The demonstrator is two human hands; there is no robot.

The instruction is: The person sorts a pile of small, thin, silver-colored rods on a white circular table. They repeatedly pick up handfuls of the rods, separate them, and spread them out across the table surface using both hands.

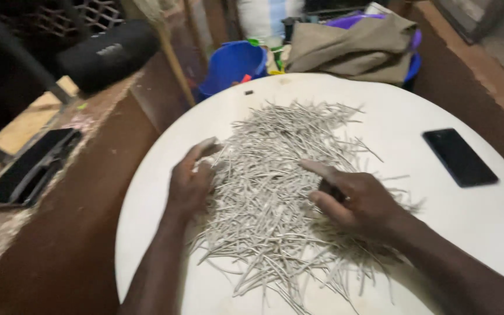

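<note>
Head view. Both hands rest on one loose heap of thin grey sticks (281,186) spread over the middle of a round white surface (473,227); the sticks are too many to count. The left hand (191,184) curls over the heap's left edge, fingers bent, seemingly pinching a few sticks. The right hand (354,198) lies half-closed on the right side; what it grips cannot be told. The step in hand appears to be gathering or sorting; any next move calls for a light pinch on single sticks. Also present: one black phone (459,157), one blue bucket (231,64), one folded khaki cloth (357,49), one black cylindrical speaker (109,55).
</note>
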